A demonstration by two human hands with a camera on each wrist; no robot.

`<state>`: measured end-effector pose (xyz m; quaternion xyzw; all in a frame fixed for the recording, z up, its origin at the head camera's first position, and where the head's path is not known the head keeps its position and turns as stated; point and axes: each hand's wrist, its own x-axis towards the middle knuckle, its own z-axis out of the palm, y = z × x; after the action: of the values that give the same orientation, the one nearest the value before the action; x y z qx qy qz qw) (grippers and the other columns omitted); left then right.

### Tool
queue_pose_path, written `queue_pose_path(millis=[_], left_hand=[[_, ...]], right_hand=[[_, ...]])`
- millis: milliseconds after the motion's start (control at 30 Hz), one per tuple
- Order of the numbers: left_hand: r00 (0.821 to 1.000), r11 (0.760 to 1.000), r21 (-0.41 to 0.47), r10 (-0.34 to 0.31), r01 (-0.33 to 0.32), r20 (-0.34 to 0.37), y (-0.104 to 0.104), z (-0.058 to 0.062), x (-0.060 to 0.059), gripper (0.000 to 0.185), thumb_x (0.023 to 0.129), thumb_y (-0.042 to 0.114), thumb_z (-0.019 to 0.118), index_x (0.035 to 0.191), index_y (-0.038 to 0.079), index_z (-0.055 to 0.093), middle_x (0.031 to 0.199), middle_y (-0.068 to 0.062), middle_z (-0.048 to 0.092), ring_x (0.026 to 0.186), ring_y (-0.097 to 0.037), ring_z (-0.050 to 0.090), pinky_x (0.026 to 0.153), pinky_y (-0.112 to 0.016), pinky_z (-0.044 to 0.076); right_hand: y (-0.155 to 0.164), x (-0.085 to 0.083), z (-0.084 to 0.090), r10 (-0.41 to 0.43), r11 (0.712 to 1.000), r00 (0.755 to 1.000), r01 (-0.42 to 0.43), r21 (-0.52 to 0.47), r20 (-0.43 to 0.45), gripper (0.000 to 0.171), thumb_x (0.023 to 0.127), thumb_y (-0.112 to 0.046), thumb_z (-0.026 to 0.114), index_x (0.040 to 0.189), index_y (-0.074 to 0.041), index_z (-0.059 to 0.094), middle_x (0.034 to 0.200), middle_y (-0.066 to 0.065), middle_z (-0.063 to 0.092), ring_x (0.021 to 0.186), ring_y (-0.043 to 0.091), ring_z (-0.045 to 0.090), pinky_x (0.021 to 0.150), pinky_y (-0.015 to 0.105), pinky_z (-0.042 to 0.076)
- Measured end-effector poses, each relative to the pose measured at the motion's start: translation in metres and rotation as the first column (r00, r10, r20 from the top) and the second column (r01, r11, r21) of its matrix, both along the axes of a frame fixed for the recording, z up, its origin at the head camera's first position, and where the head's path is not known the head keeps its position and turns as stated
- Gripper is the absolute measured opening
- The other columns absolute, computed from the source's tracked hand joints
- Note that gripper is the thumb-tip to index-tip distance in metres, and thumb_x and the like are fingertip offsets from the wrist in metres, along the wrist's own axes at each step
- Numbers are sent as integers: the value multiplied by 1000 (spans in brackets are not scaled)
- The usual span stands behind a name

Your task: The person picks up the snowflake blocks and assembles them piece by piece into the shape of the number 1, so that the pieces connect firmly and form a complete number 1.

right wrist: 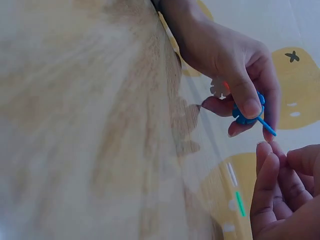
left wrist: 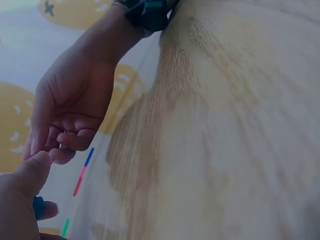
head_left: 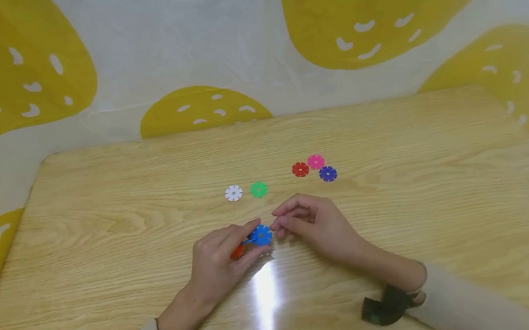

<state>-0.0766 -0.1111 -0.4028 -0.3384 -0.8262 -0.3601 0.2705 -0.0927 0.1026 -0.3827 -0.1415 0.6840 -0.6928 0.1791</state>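
Observation:
My left hand (head_left: 219,254) pinches a small cluster of notched plastic discs between thumb and fingers. A blue disc (head_left: 265,239) faces up at its right end, and another blue disc (right wrist: 244,117) stands at an angle to it, under the thumb in the right wrist view. Behind them show an orange-red disc (head_left: 237,252) and a whitish disc (right wrist: 218,88), partly covered by the hand. My right hand (head_left: 324,228) is just right of the cluster, its fingers loosely bent and its fingertips close to the blue disc's edge. Nothing shows between those fingers.
Beyond the hands, a white disc (head_left: 230,197) and a green disc (head_left: 256,193) lie flat on the wooden table (head_left: 122,224). Farther right lie a red disc (head_left: 297,172), a pink disc (head_left: 316,158) and a dark blue disc (head_left: 332,176), close together. A patterned wall (head_left: 190,37) rises behind.

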Motion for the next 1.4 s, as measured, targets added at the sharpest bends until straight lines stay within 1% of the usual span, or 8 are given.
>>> queue_pose_path(millis=[267, 533, 667, 800, 900, 1033, 1167, 1400], left_hand=[[1000, 1000, 18, -9, 9, -4, 0, 2, 0, 42, 66, 26, 77, 101, 5, 67, 78, 1, 66, 58, -3, 53, 48, -17, 40], [999, 998, 55, -43, 44, -20, 1, 2, 0, 42, 64, 23, 79, 101, 4, 67, 77, 1, 65, 55, -3, 48, 46, -15, 37], [997, 995, 66, -74, 75, -20, 2, 1, -1, 43, 64, 23, 79, 100, 4, 67, 77, 0, 65, 54, -3, 49, 47, -14, 37], [995, 993, 68, -100, 101, -19, 2, 0, -1, 44, 62, 21, 80, 100, 3, 67, 79, -1, 66, 59, -4, 56, 50, -17, 43], [994, 991, 72, -109, 110, -17, 2, -1, -1, 44, 61, 19, 80, 100, 3, 67, 82, -3, 67, 64, -7, 60, 54, -20, 46], [994, 991, 70, -112, 113, -17, 2, -2, -1, 45, 60, 19, 81, 100, 3, 67, 83, -3, 67, 68, -8, 61, 57, -22, 48], [993, 991, 67, -113, 114, -22, 2, -3, -1, 45, 60, 19, 81, 100, 3, 67, 82, -2, 67, 67, -8, 61, 55, -21, 48], [994, 992, 61, -111, 112, -17, 2, -4, -1, 44, 61, 20, 81, 99, 4, 67, 80, -1, 66, 64, -5, 58, 53, -19, 45]], right_hand=[[1, 0, 12, -4, 1000, 1000, 5, 16, -17, 22, 87, -9, 57, 105, 4, 55, 93, 15, 64, 82, 32, 62, 70, 38, 50], [12, -5, 37, -51, 964, 982, 95, 248, -179, 19, 85, -14, 61, 101, -5, 59, 92, 9, 63, 83, 24, 60, 74, 31, 48], [28, -19, 26, -101, 926, 967, 177, 333, -234, 21, 83, -21, 64, 100, -9, 61, 90, -2, 62, 83, 15, 58, 72, 28, 48], [48, -36, 8, -139, 914, 956, 224, 337, -259, 25, 79, -26, 68, 99, -13, 61, 88, -3, 61, 76, 15, 58, 64, 27, 49], [62, -46, 5, -148, 904, 942, 252, 345, -302, 24, 77, -24, 70, 98, -14, 63, 85, 0, 61, 73, 17, 56, 59, 26, 48], [79, -56, 5, -140, 860, 924, 291, 419, -356, 25, 74, -27, 73, 96, -17, 64, 85, -2, 61, 75, 14, 53, 61, 23, 47], [90, -62, 4, -126, 814, 925, 303, 496, -358, 30, 73, -32, 73, 98, -19, 63, 87, -4, 61, 76, 11, 53, 65, 26, 47], [99, -68, -3, -71, 790, 927, 278, 546, -369, 32, 72, -28, 74, 101, -18, 64, 94, -2, 62, 80, 13, 54, 69, 31, 44]])
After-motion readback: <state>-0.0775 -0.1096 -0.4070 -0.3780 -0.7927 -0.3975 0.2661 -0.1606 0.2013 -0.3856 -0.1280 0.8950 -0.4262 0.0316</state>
